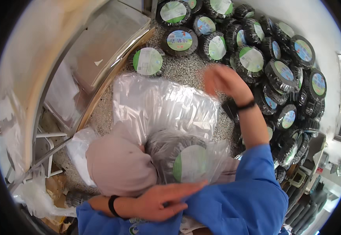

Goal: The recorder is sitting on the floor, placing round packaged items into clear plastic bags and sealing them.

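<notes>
A black, round, disc-shaped pack [170, 152] with a green-and-white label lies between my knees, inside a loose clear plastic bag [215, 158]. Just below it, across my blue shirt, my left hand [160, 201] has its fingers stretched out and nothing in them. My right hand [225, 80] is raised beyond the knees, near the piled packs; motion smears its fingers. Flat clear plastic bags [166, 103] lie spread out between my knees and the piled packs. Both wrists wear dark bands.
Many similar black round packs [250, 58] with round labels are heaped at the far right on a speckled floor [182, 66]. A wood-edged glass-like panel [100, 51] stands at left. White plastic [80, 152] lies by my left knee. Shelving [301, 176] is at right.
</notes>
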Demonstrator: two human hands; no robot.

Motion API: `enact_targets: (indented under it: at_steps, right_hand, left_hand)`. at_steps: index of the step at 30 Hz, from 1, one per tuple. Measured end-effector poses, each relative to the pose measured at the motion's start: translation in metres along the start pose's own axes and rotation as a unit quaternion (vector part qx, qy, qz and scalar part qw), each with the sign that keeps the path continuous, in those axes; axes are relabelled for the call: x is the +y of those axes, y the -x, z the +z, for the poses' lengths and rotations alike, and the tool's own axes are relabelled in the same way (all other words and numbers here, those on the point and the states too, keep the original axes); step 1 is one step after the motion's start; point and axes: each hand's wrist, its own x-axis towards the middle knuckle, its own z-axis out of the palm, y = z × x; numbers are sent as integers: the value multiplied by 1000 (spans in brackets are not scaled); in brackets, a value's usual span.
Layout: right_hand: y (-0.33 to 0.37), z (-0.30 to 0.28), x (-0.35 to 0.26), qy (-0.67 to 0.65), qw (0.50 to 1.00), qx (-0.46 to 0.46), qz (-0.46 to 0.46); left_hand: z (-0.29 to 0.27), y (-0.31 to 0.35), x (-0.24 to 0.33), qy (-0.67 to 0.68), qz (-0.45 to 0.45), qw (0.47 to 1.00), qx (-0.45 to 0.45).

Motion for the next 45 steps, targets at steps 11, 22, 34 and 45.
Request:
enact_targets:
  at_steps: [11,22,34,45]
  right_hand:
    - [-145,-150,157,-90,786,598,-129]
    - [208,232,99,81,857,464,-207]
    - [194,270,81,450,871,109,165]
    - [149,334,133,715,656,242,-15]
  left_hand:
    - [-30,-8,-26,141,-16,990,22]
    - [26,-11,-1,196,82,972,100]
    - [139,58,8,99,32,994,44]
    - [69,103,5,-50,73,987,133]
